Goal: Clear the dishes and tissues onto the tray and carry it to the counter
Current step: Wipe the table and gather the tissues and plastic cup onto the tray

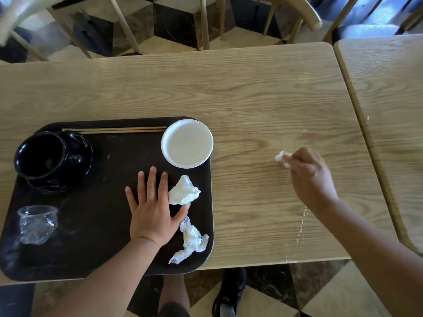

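A dark brown tray (96,248) lies at the table's near left. On it stand a black cup on a black saucer (52,161), a crumpled clear plastic cup (36,223), chopsticks (114,129) along the far rim, and a white bowl (187,143) at the far right corner. Two crumpled white tissues (184,190) (191,242) lie near the tray's right edge. My left hand (153,209) rests flat on the tray, fingers spread, thumb between the tissues. My right hand (309,175) pinches a small white tissue (281,157) on the table to the right.
The wooden table (251,92) shows pale crumbs or smears near its right front. A second table (389,88) abuts on the right. Wooden chairs (206,19) stand beyond the far edge. My legs and a black shoe (229,291) are below the near edge.
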A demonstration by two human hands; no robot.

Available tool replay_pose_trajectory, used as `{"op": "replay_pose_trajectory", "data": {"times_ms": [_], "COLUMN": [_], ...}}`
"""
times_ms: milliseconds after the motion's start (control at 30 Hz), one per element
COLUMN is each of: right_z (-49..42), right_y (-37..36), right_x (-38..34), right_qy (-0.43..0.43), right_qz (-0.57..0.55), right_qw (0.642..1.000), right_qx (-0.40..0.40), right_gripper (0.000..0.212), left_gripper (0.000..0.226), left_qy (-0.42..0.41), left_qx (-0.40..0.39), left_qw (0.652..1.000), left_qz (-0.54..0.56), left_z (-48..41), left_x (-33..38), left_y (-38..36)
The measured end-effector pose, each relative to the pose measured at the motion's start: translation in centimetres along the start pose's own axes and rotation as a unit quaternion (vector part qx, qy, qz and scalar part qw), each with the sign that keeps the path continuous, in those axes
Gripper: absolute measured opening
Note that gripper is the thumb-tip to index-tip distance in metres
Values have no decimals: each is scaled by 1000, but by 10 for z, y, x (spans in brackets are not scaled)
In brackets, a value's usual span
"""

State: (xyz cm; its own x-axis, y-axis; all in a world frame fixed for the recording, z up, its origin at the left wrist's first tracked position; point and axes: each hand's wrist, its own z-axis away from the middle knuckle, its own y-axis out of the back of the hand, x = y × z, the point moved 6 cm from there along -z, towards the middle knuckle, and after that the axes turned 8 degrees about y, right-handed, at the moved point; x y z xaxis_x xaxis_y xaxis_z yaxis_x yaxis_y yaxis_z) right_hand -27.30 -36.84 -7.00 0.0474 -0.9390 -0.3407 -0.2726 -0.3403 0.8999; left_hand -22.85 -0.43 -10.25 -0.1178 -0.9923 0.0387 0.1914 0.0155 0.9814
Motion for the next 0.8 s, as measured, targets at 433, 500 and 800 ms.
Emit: {"op": "replay_pose_trajectory", "data": {"times_ms": [433, 500, 800], "right_z": [151, 129, 45], "right_y": [30, 44, 48], "right_x": [-76, -44, 72], "right_qy": [49, -1, -123], "right_qz": [-122, -95, 33], "right_qw": [984, 994, 991], "right_qx": [-117, -55, 45], "right_gripper": [37, 30, 29], "left_gripper": [92, 92, 92], "left_qy": [2, 4, 4], "left_qx": [8, 9, 13], "left_qw": [1000, 1000, 1000], "left_qz": [11, 12, 18], "left_z": [1, 1, 1], "left_x": [1, 1, 2], "left_y": [1, 1, 2]}}
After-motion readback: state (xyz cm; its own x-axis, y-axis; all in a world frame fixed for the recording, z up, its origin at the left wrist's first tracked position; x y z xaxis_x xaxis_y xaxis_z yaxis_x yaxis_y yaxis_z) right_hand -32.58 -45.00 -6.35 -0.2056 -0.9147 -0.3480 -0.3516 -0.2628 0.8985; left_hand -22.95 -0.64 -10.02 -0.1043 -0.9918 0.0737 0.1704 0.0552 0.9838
